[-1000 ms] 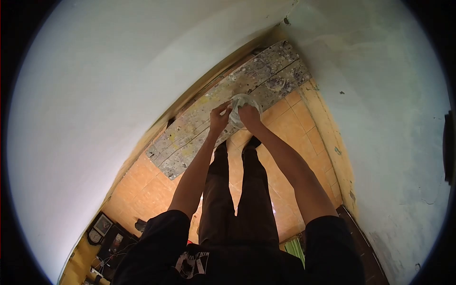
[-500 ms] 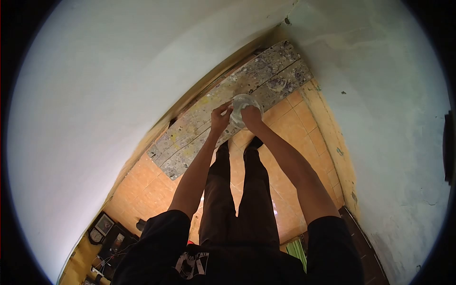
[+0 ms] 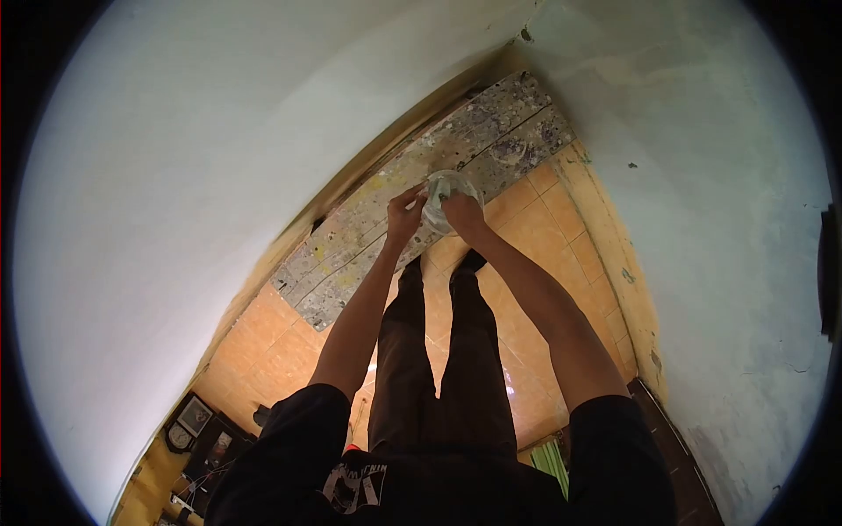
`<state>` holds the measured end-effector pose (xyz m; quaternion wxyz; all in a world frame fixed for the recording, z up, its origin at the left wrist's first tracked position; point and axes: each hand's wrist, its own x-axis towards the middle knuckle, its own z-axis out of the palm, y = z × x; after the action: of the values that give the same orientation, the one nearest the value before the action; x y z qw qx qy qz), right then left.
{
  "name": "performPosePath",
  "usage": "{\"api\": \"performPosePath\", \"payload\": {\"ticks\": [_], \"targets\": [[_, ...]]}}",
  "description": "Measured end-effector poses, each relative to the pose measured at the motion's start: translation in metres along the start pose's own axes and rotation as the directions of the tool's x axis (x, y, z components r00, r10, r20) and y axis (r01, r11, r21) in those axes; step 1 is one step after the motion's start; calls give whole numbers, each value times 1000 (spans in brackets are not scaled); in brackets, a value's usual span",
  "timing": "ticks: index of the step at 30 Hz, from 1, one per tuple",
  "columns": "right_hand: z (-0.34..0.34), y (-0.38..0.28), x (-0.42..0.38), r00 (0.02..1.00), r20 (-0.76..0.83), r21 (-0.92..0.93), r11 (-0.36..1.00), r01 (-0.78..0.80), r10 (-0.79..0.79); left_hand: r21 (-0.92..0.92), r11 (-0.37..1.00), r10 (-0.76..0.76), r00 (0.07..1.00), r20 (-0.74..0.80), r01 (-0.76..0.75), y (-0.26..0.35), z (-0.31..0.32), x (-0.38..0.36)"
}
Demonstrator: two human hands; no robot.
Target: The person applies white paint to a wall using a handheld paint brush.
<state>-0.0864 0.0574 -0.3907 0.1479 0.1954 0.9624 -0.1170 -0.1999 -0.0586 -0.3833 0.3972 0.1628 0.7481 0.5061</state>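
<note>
White walls [image 3: 175, 158] enclose an orange tiled floor [image 3: 535, 228]. A paint-spattered board [image 3: 386, 210] lies along the wall base. Above it, held in the air between both hands, is a small clear round container [image 3: 449, 195] with pale material inside. The left hand [image 3: 404, 213] pinches its left rim, fingers closed on it; the right hand [image 3: 463, 213] presses in from the right, its grip also closed around the container. Risk: the hold is at fingertips only, so a slip would likely drop it onto the board.

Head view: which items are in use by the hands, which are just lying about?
In use: left hand, right hand, both holding the clear round container.
Lying about: paint-spattered boards, clock, green item on the tiled floor.
</note>
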Motion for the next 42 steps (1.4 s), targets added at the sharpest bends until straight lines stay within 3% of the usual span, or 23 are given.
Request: {"api": "performPosePath", "payload": {"ticks": [3, 7, 10, 16, 19, 21, 22, 24, 27, 34, 36, 39, 42], "targets": [[-6, -3, -1, 983, 186, 1, 1000, 3, -3, 18, 1000, 23, 1000, -15, -23, -7, 0, 2], [-19, -13, 10, 982, 139, 22, 991, -130, 126, 45, 999, -4, 1000, -7, 4, -3, 0, 3], [-5, -13, 12, 988, 80, 0, 991, -132, 132, 51, 985, -162, 987, 7, 162, 8, -2, -1], [0, 7, 6, 997, 11, -115, 991, -74, 76, 184, 982, 62, 997, -48, -52, 19, 0, -6], [1, -1, 4, 999, -22, -102, 994, -41, 39, -27, 999, -48, 998, -31, 47, 14, 2, -4], [-4, -3, -2, 999, -34, -40, 999, -14, 13, 94, 995, 23, 999, -28, -21, 20, -1, -5], [-8, -3, -1, 999, 33, -25, 1000, -10, 11, 155, 986, 58, 998, -24, -54, 24, -2, -7], [-9, 0, 2, 986, 167, 9, 1000, -6, 4, 74, 997, -34, 999, -29, 36, 29, -1, -8], [-1, -5, 14, 994, -15, 2, 994, -108, 108, 23, 999, -47, 998, -30, 48, 23, 2, -7], [11, -2, 4, 986, 43, -73, 984, 165, -162, -97, 992, -77, 997, 17, 78, 1, 0, 3], [8, 8, 5, 957, 50, -62, 955, 289, -286, -58, 998, -24, 1000, 5, 24, 1, -1, 4], [-1, 18, 15, 943, 147, -132, 939, 319, -300, 4, 1000, -1, 1000, 3, 1, 5, -2, 1], [-5, 11, 9, 978, -201, -17, 998, 59, -61, 47, 999, 26, 1000, 1, -26, 7, -1, -1]]}}
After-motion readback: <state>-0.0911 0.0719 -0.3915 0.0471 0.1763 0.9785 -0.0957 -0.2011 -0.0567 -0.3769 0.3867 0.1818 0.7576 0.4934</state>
